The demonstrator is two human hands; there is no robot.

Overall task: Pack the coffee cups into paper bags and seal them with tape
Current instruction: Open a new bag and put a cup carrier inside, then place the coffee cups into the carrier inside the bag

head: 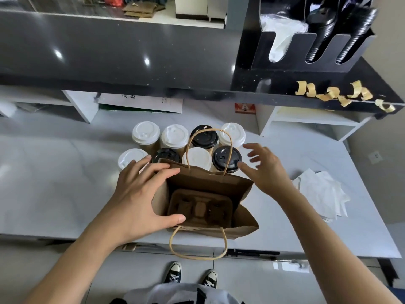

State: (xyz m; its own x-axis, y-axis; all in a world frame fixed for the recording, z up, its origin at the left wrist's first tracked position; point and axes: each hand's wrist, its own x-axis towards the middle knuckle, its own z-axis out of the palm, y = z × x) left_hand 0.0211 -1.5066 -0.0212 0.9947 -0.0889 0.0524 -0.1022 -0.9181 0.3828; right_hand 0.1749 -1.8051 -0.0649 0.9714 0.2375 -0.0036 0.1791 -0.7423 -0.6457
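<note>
Head view, read left to right. The left hand (140, 194) rests on the left rim of the bag (219, 189), its fingers (162, 170) spread and nearly straight across the rim's far corner and the thumb reaching to the near rim; nothing is gripped. The brown paper bag stands open on the white surface (54, 183) near its front edge. One handle (209, 141) stands up at the far side; the other (197, 249) hangs over the surface's edge. Inside, on the bag's floor, lies a brown pulp tray (199, 208) holding no cups. Just behind the bag stand eight lidded cups (188, 148) in two rows, five with white lids and three with black lids; the near row touches or nearly touches the bag's far wall. The right hand (267, 170) hovers over the bag's far right corner, beside the rightmost black-lidded cup (226, 159), fingers spread and loosely bent, holding nothing. Further right on the surface lies a pile of white napkins (322, 194). On the black shelf (131, 51) above, at the right, curled strips of tan tape (333, 95) sit below a black organizer (306, 40).
</note>
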